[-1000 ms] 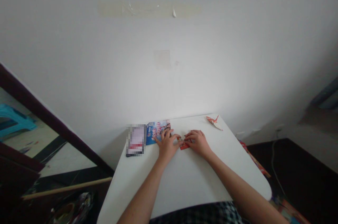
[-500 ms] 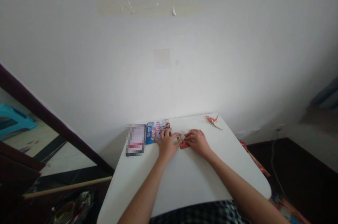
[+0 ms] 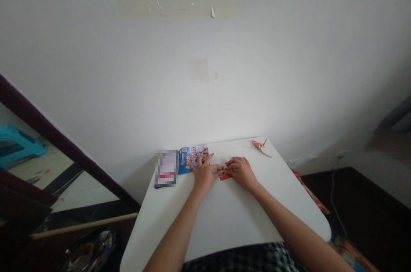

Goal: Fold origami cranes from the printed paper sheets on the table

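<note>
White table (image 3: 224, 216): left hand (image 3: 205, 173) fingers now spread wider, thumb tip at red folded paper (image 3: 225, 176); right hand (image 3: 241, 172) fingers curled, pressing paper; paper crane (image 3: 261, 147) at 1 o'clock.

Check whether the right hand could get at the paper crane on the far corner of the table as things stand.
Probably yes. The right hand rests on the red folded paper, near the paper crane, and no object shows between them on the white table. It would likely have to lift off the paper first.
</note>
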The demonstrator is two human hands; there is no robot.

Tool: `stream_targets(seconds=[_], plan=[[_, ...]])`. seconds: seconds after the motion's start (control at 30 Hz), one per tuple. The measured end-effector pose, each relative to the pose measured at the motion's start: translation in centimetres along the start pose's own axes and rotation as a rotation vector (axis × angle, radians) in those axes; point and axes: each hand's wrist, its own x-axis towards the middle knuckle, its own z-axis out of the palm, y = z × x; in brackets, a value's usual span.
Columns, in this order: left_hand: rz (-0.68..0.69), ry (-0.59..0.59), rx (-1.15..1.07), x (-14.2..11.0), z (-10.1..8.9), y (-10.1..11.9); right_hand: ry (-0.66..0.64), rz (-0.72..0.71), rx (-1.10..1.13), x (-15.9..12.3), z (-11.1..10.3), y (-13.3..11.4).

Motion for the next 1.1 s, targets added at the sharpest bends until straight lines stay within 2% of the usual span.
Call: stream_targets(seconds=[0.2,0.43,0.67,0.93,1.1], plan=[[-0.007,-0.016,0.006,-0.13,-0.25,0.21,-0.008,-0.017,0.004,-0.12,-0.20,-0.36],[-0.008,0.013,-0.026,-0.34,0.38,0.09,-0.007,0.048,-0.013,-0.03,-0.15,-0.69],[-0.009,-0.041,-0.024,0.05,0.12,-0.35,-0.019,0.035,-0.007,-0.09,-0.27,-0.75],[-0.012,-0.050,0.013,0.05,-0.33,0.25,-0.011,0.067,-0.024,0.13,-0.22,-0.96],[-0.059,-0.126,0.000,0.20,-0.57,-0.05,-0.019,0.051,-0.023,0.06,-0.05,-0.62]])
